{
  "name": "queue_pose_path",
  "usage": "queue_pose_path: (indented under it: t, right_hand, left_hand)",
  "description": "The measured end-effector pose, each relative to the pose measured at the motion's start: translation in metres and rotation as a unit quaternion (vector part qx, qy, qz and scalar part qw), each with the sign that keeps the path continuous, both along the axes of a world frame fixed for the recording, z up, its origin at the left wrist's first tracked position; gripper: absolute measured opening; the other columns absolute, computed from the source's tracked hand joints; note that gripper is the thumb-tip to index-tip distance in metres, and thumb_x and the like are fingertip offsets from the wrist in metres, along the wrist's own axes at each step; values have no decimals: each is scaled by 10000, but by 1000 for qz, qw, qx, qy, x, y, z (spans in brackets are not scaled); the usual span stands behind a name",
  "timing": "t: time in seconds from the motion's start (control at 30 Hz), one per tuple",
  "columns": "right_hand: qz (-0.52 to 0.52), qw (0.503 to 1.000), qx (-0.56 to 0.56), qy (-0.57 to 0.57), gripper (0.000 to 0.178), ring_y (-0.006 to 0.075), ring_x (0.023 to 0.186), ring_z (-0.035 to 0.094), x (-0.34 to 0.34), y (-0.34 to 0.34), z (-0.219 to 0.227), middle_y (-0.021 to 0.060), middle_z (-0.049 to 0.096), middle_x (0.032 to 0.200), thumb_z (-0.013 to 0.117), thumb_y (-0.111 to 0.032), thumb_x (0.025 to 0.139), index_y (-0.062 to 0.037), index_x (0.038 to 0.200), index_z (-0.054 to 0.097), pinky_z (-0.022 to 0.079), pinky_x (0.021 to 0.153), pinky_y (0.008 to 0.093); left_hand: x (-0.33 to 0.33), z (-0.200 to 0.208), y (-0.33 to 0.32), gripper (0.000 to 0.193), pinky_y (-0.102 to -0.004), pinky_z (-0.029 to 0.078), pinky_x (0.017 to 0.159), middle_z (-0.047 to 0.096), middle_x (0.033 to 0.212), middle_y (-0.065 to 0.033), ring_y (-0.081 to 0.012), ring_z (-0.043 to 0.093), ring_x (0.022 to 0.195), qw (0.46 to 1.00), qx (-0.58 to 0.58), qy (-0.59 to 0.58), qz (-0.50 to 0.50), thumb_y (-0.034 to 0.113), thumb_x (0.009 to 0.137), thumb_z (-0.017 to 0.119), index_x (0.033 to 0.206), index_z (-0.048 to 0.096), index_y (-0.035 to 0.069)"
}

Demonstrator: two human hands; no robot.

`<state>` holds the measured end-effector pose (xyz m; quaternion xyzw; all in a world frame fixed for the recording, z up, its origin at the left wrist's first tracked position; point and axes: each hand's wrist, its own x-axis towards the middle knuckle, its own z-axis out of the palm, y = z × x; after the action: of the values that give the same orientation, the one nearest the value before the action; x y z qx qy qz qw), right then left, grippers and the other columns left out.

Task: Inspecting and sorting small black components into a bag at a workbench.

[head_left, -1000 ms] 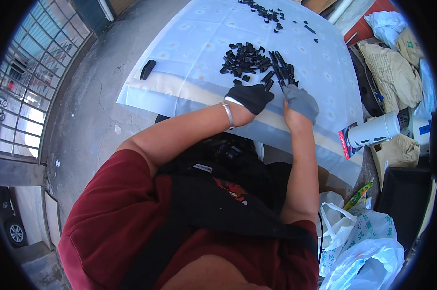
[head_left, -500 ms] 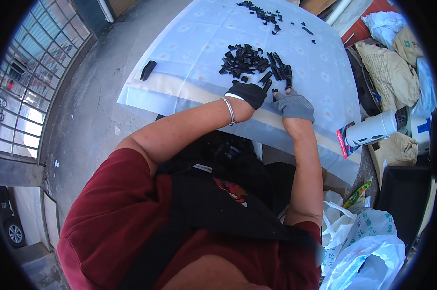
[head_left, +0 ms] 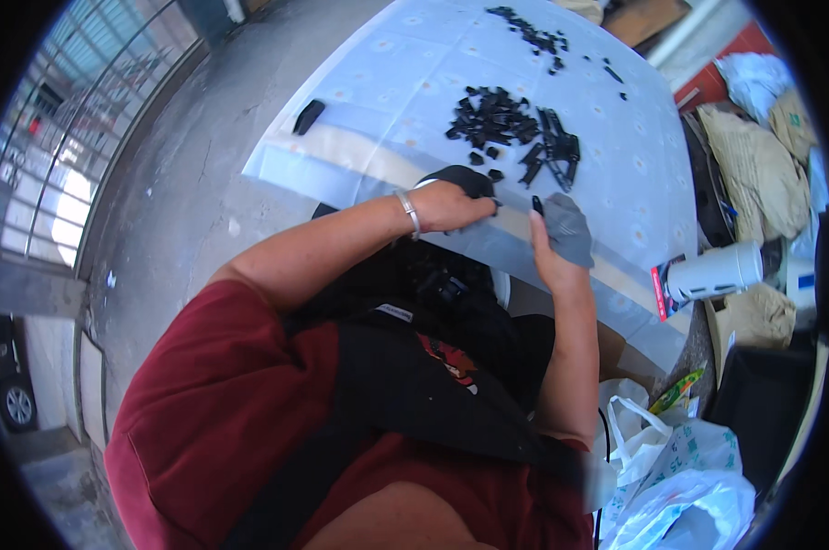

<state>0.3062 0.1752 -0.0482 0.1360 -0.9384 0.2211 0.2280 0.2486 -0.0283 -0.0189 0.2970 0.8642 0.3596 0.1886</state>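
Observation:
My left hand (head_left: 451,203), in a black glove and with a metal bracelet on the wrist, rests with curled fingers at the near edge of the table, which is covered by a pale flowered cloth (head_left: 387,82). My right hand (head_left: 561,234) wears a grey glove and stands close beside it, thumb up, with a small black part (head_left: 536,203) at the thumb tip. Just beyond both hands lie a heap of small black plastic parts (head_left: 492,117) and a few longer joined black pieces (head_left: 556,151). What the left fingers pinch is hidden.
More black parts (head_left: 535,37) lie at the far end of the cloth, and a flat black object (head_left: 309,116) near its left edge. A white cylindrical tool (head_left: 712,273) lies at the right. Sacks (head_left: 753,165) and plastic bags (head_left: 680,477) crowd the right side; window bars (head_left: 57,137) line the left.
Both hands have drawn back from the heap toward the near table edge. The long black pieces they held earlier now lie on the cloth.

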Motion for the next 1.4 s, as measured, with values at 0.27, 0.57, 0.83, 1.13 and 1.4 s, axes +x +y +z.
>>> queue_pose_path:
  t: [0.27,0.57,0.83,1.13,1.4]
  right_hand:
    - [72,997,-11,-19,231,283,927,543,27,-30,17,172,560,992,521,-87,831,53,1012,540,409,821,339]
    - [35,986,-135,-91,214,287,819,575,29,-30,12,165,590,891,559,-83,805,46,975,551,442,735,337]
    - [-7,997,-78,21,191,331,821,555,38,-35,12,165,592,861,529,-124,828,20,944,575,425,760,382]
    - [-44,996,77,-21,197,354,751,568,51,-44,24,164,610,832,540,-188,808,-18,872,617,436,691,410]
    - [-16,998,66,1,147,346,750,566,48,-53,13,163,601,810,566,-126,757,-25,854,610,439,684,416]
  left_hand:
    - [0,-20,17,360,-393,436,689,588,774,-209,-339,569,740,998,8,15,-68,356,806,376,879,568,60]
    - [3,-28,24,479,-376,430,714,605,859,-206,-331,569,770,995,42,-75,-60,432,815,330,942,571,39]
    - [14,-11,6,439,-318,443,691,609,812,-156,-253,573,723,983,126,-125,54,421,859,389,971,584,44]
    - [24,-17,6,390,-347,435,629,583,713,-148,-269,557,653,981,190,15,39,338,894,387,857,561,-9]
    - [36,-27,19,222,-436,408,592,546,668,-186,-386,517,656,955,182,233,-3,153,868,401,731,513,18]
